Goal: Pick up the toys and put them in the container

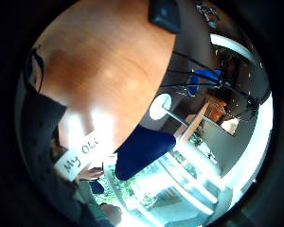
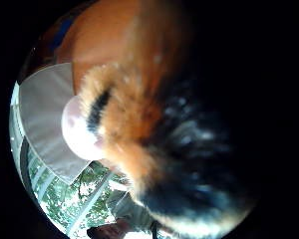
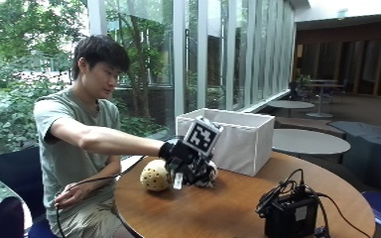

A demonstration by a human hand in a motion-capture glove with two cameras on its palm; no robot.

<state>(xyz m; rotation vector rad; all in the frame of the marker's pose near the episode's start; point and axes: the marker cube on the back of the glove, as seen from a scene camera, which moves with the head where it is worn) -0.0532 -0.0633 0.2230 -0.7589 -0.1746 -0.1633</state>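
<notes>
Arm outstretched, gloved right hand (image 3: 185,163) curled on furry toy (image 3: 204,176).

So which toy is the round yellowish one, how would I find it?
Look at the round wooden table and find the white fabric container at its far side. In front of it, beside the gloved right hand, sits the toy: a pale yellow ball with dark dots, unlike the furry orange and black toy the hand is on.
</notes>
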